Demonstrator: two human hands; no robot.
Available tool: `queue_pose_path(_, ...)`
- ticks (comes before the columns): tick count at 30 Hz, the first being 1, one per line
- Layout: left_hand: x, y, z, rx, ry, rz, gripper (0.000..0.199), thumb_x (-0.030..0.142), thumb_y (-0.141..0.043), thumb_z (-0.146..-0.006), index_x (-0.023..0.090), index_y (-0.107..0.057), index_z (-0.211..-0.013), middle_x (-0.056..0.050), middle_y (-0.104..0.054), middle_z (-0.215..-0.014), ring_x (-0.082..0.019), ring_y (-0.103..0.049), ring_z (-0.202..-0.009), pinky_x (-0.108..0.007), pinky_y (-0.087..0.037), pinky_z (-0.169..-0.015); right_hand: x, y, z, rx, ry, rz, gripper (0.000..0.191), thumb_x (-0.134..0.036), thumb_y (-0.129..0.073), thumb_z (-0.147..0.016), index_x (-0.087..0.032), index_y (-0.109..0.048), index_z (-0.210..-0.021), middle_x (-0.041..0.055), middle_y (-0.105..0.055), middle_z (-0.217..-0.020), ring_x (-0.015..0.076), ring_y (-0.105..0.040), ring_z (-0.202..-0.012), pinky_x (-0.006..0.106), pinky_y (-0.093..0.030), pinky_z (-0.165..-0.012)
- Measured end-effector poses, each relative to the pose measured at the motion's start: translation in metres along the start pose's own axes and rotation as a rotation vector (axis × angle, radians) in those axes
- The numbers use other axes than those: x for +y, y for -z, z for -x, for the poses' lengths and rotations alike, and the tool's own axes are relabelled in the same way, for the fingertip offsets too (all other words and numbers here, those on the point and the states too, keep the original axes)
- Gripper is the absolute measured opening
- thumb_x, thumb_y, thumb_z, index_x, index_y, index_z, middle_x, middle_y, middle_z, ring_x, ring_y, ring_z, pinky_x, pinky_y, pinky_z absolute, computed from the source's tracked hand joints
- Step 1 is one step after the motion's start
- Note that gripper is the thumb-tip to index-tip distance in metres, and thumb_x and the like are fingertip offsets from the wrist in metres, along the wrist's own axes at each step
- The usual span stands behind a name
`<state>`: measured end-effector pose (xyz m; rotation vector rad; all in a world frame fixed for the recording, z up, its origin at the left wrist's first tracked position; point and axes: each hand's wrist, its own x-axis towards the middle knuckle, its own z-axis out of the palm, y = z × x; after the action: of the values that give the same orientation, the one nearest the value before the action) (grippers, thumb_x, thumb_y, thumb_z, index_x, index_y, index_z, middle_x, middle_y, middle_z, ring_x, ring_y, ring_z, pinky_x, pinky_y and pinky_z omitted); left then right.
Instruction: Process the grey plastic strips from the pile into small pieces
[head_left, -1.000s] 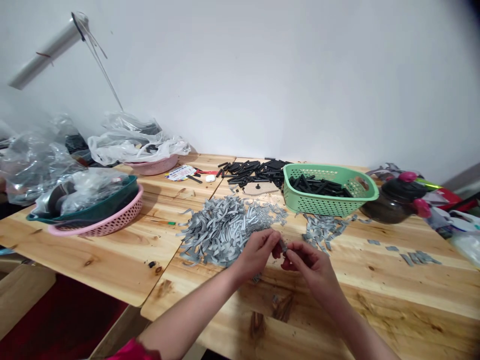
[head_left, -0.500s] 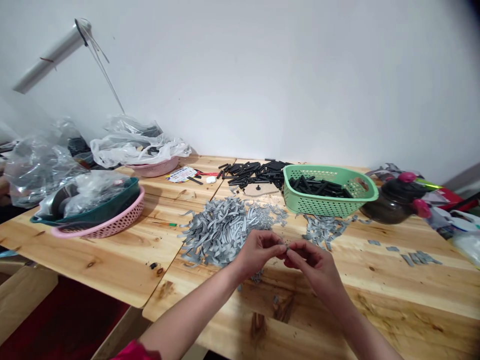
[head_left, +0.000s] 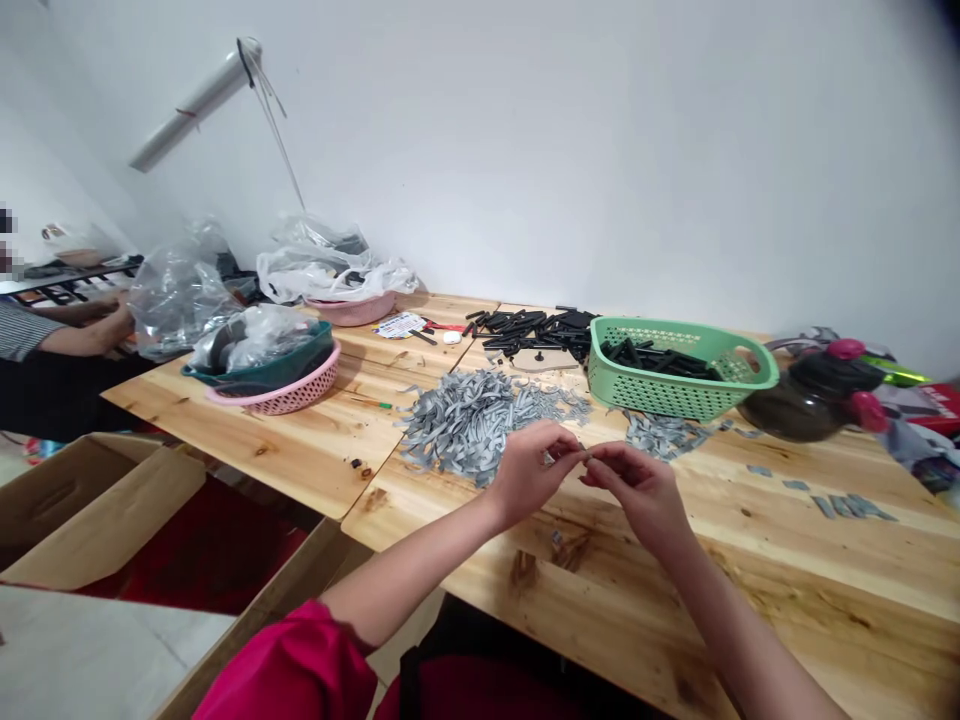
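Observation:
My left hand point(head_left: 534, 468) and my right hand point(head_left: 639, 488) meet above the table, both closed in a pinch with fingertips touching. Between them is a small grey strip point(head_left: 585, 451), mostly covered by the fingers. Just behind my left hand lies a big heap of loose grey strips point(head_left: 469, 415). A smaller group of grey strips point(head_left: 660, 436) rests beyond my right hand, in front of a green basket point(head_left: 675, 397) holding black sticks point(head_left: 652, 358). More black sticks point(head_left: 525, 328) are piled to the left of that basket.
At left, a dark green tray point(head_left: 311, 355) with plastic bags sits in a pink basket point(head_left: 300, 390). A dark bottle with pink parts point(head_left: 806, 395) stands at right. Below the table edge is an open cardboard box point(head_left: 112, 520). Another person's arm point(head_left: 97, 330) shows at far left.
The view has swung to the left, bringing the other person's arm and more of the cardboard box into sight. My hands stay fingertip to fingertip.

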<state>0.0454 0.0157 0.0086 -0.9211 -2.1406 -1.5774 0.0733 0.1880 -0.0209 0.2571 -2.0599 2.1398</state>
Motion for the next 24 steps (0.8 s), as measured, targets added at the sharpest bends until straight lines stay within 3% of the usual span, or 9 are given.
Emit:
queue_pose_path(6,0.009,0.003,-0.009,-0.151,-0.113,-0.208,0.012,0.021,-0.055,-0.090,0.015,-0.062,-0.083,-0.003,-0.063,-0.076,-0.012,-0.054,-0.068,-0.024,-0.042,-0.064,-0.004,0.002,0.000,0.004,0.093,-0.011,0.019,-0.035,-0.077,-0.076,-0.019,-0.071,-0.085,0.0023,-0.070,-0.081,0.0134,-0.068,-0.071,0.023,-0.061,-0.069)
queue_pose_path(14,0.013,0.001,-0.016,-0.376,-0.153,-0.600,0.011,0.022,-0.045,-0.091,0.015,-0.053,-0.086,-0.007,-0.059,-0.083,-0.018,-0.056,-0.074,-0.029,-0.043,-0.066,-0.004,0.005,-0.003,-0.081,0.041,-0.039,0.024,-0.037,-0.076,-0.077,-0.017,-0.067,-0.086,0.0029,-0.070,-0.073,0.0128,-0.066,-0.069,0.023,-0.056,-0.069)
queue_pose_path(20,0.010,0.002,-0.020,-0.484,-0.111,-0.533,0.006,0.023,-0.046,-0.089,0.018,-0.048,-0.088,-0.006,-0.056,-0.086,-0.017,-0.052,-0.074,-0.029,-0.042,-0.067,-0.002,0.008,-0.006,-0.095,-0.030,-0.115,0.029,-0.037,-0.081,-0.071,-0.016,-0.066,-0.084,0.0023,-0.068,-0.074,0.0121,-0.063,-0.068,0.024,-0.055,-0.068)
queue_pose_path(24,0.005,0.004,-0.021,-0.439,-0.055,-0.381,0.013,0.029,-0.047,-0.091,0.017,-0.050,-0.090,-0.005,-0.055,-0.084,-0.016,-0.050,-0.074,-0.028,-0.040,-0.068,-0.002,0.008,-0.007,-0.055,-0.088,-0.191,0.032,-0.037,-0.085,-0.066,-0.015,-0.065,-0.081,0.0012,-0.066,-0.072,0.0111,-0.062,-0.067,0.024,-0.056,-0.069)
